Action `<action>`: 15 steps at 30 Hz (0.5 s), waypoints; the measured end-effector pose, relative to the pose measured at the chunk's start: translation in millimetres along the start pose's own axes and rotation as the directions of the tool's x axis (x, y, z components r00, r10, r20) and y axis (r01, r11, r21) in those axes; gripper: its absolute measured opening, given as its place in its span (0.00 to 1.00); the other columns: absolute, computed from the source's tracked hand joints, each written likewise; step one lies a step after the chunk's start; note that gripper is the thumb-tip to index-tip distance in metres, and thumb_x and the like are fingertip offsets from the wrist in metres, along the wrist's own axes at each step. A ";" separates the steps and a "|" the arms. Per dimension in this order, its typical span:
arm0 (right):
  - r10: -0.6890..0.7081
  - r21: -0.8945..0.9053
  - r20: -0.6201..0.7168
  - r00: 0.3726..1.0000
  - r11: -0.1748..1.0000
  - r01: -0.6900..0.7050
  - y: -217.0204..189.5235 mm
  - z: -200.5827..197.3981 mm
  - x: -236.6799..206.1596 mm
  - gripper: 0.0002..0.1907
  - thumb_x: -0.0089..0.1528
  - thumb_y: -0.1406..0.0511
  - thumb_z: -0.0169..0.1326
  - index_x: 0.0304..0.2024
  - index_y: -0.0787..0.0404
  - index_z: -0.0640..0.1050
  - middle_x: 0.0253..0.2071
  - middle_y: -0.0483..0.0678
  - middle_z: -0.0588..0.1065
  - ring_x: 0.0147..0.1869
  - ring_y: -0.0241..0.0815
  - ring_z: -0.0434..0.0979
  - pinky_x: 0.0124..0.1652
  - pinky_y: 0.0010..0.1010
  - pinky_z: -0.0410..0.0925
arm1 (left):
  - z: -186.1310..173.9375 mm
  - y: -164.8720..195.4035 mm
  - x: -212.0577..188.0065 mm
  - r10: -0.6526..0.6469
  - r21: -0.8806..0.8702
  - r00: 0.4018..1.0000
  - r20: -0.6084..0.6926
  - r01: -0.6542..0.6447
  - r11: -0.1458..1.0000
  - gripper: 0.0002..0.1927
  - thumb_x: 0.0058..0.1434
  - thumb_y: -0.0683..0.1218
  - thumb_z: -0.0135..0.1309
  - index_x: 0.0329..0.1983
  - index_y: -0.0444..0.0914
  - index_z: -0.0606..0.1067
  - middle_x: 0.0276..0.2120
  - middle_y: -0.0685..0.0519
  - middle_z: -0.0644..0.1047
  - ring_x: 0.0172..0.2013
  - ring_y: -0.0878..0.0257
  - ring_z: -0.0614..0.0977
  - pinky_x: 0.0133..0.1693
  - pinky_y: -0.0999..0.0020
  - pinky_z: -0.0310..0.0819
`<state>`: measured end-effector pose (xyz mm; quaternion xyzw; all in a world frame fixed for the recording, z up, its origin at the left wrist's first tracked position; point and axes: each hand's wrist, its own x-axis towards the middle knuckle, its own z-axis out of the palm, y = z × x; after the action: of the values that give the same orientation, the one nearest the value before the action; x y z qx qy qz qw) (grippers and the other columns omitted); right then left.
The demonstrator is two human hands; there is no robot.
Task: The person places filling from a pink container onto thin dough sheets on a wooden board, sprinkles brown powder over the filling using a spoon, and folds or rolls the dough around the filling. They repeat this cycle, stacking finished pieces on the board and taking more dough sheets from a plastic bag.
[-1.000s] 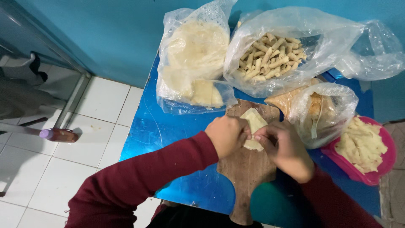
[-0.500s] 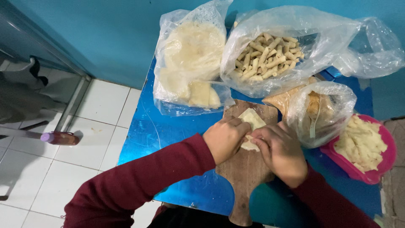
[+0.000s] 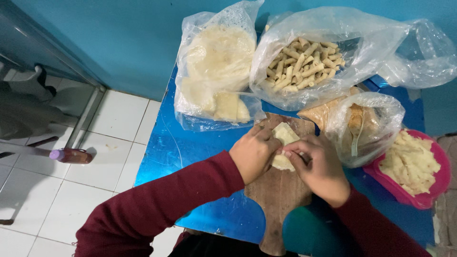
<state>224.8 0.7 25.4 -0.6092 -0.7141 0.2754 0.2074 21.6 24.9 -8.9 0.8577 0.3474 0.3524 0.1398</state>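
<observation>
Since the earlier frame both hands have closed further over the pale dough wrapper (image 3: 284,138), hiding more of it. The left hand (image 3: 253,153) and right hand (image 3: 318,167) pinch its edges, fingers curled tight on it, atop the wooden board (image 3: 276,200) on the blue table (image 3: 190,147). Behind, a bag of flat wrappers (image 3: 216,71) and a bag of finished rolls (image 3: 304,62) crowd the far edge. Just right of the board sits a bag with a spoon (image 3: 364,126); beyond it, a pink bowl of pale filling (image 3: 423,197).
</observation>
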 end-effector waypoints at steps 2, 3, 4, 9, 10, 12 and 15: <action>-0.060 0.034 -0.028 0.998 0.998 0.061 0.4 0.6 1.3 0.08 0.58 0.61 0.61 0.39 0.54 0.81 0.36 0.43 0.78 0.37 0.43 0.80 0.38 0.34 0.70 | 0.5 -2.9 1.6 0.037 -0.004 0.998 -0.056 -0.037 0.999 0.07 0.51 0.40 0.56 0.35 0.39 0.76 0.40 0.42 0.79 0.41 0.43 0.80 0.45 0.53 0.76; -0.091 0.049 -0.043 0.995 0.994 0.093 0.2 0.7 2.0 0.09 0.58 0.61 0.61 0.40 0.54 0.80 0.36 0.42 0.78 0.38 0.42 0.80 0.39 0.34 0.70 | 0.9 -4.1 3.0 0.055 -0.005 0.995 -0.085 -0.056 0.998 0.06 0.51 0.40 0.55 0.34 0.40 0.76 0.42 0.41 0.80 0.41 0.44 0.81 0.46 0.53 0.76; -0.176 -0.035 -0.084 0.981 0.984 0.174 0.0 0.9 1.6 0.07 0.58 0.61 0.62 0.38 0.54 0.81 0.35 0.42 0.79 0.39 0.44 0.79 0.41 0.36 0.68 | 1.4 -5.1 4.7 0.005 -0.058 1.000 -0.028 -0.007 0.998 0.05 0.53 0.40 0.56 0.34 0.40 0.76 0.39 0.42 0.80 0.40 0.44 0.81 0.44 0.53 0.77; -0.395 -0.313 -0.177 0.901 0.891 0.329 -7.4 3.1 -5.1 0.05 0.61 0.64 0.60 0.39 0.52 0.82 0.39 0.41 0.79 0.44 0.49 0.73 0.46 0.41 0.63 | -1.6 -2.6 4.1 -0.211 -0.213 0.973 0.093 0.227 0.950 0.03 0.64 0.42 0.56 0.38 0.38 0.77 0.30 0.44 0.80 0.36 0.44 0.83 0.39 0.52 0.77; -0.398 -0.338 -0.170 0.901 0.883 0.326 -8.9 3.1 -7.0 0.06 0.59 0.63 0.60 0.39 0.53 0.82 0.38 0.42 0.79 0.44 0.49 0.73 0.46 0.42 0.62 | -1.7 0.1 2.1 -0.171 -0.187 0.982 0.075 0.183 0.965 0.04 0.63 0.43 0.57 0.39 0.37 0.76 0.31 0.43 0.80 0.37 0.44 0.82 0.39 0.52 0.76; -0.402 -0.385 -0.155 0.903 0.866 0.319 -10.8 2.3 -10.3 0.09 0.57 0.61 0.60 0.39 0.55 0.81 0.38 0.42 0.78 0.44 0.48 0.72 0.45 0.45 0.60 | -0.5 6.0 -2.0 -0.090 -0.132 0.995 0.046 0.096 0.987 0.09 0.62 0.45 0.59 0.40 0.36 0.75 0.33 0.43 0.79 0.39 0.44 0.81 0.40 0.51 0.76; -0.428 -0.413 -0.172 0.887 0.849 0.330 -12.8 4.4 -10.9 0.07 0.61 0.60 0.59 0.38 0.53 0.81 0.39 0.40 0.77 0.45 0.47 0.72 0.48 0.45 0.60 | 0.6 4.3 -3.1 -0.046 -0.061 0.998 0.036 0.049 0.997 0.08 0.57 0.40 0.55 0.41 0.38 0.75 0.35 0.46 0.79 0.41 0.45 0.81 0.43 0.53 0.76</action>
<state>214.2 -12.0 30.7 -0.5134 -0.8268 0.0066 0.2298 22.5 19.7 -8.9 0.8505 0.3542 0.3445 0.1805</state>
